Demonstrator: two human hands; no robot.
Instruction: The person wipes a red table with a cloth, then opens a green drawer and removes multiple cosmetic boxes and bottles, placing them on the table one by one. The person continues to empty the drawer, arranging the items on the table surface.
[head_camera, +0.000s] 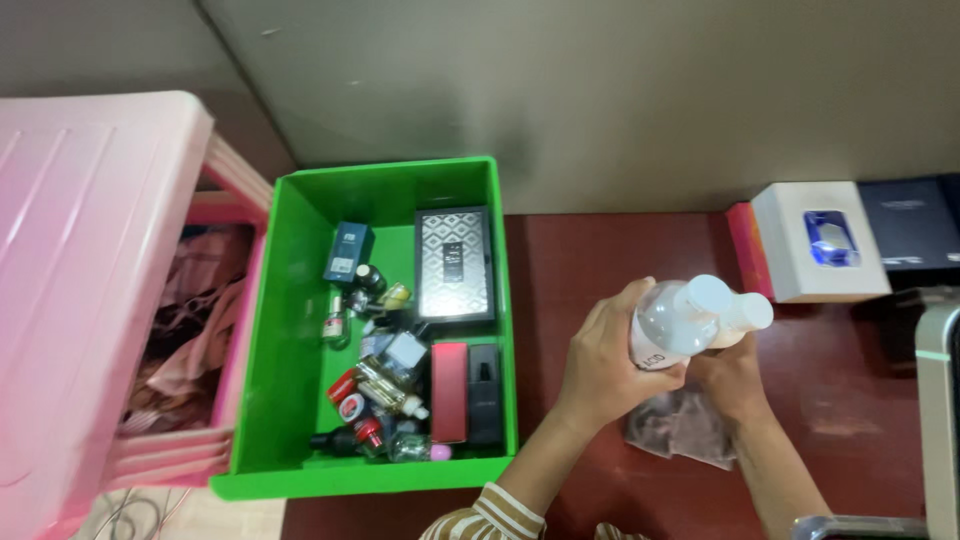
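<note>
At the near edge of the dark red table (600, 470), a striped sleeve (490, 518) comes in from below. Left hand (605, 365) is wrapped round the body of a white plastic bottle (690, 318), fingers curled tight on it; bottle lies tilted, cap end pointing right & away. Right hand (735, 380) sits under/behind the bottle, touching its lower side, and its palm looks to press a crumpled brownish cloth (680, 425) that rests on the table just below both hands; can't tell how closed that hand is. Bare tabletop w/ room to move lies left of the hands, up to the green bin (290, 330), whose right wall meets the table edge. Bin holds small perfume bottles, a patterned dark box (455, 265), a red box (449, 390). Further left, a pink plastic drawer unit (90, 280). Far right, near the wall: a white box (815, 240) and a dark box (910, 225), well apart from the hands.
</note>
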